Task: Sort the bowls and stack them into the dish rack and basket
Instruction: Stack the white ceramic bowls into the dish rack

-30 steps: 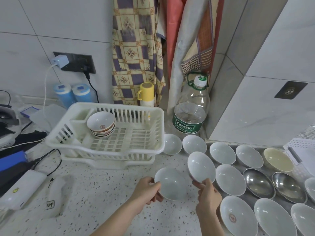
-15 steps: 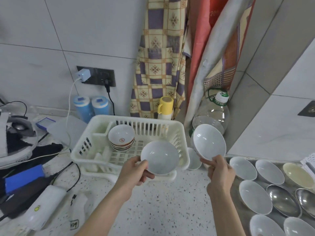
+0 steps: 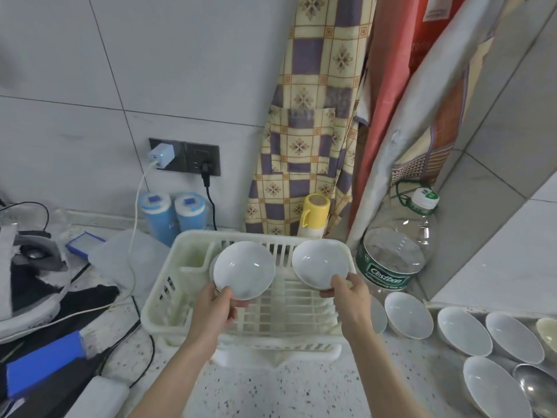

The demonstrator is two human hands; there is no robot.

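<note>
Both bowls have moved over the dish rack [image 3: 168, 292] at frame centre: left hand [image 3: 214, 309] fingers pinch one white bowl [image 3: 243, 269], right hand [image 3: 349, 300] fingers pinch another [image 3: 319, 263].

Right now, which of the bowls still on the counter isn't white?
The cream-yellow bowl at the far right edge, cut off by the frame. The bowls beside it, like the white bowl nearest the dish rack, are white; one metal bowl sits lower right.
</note>
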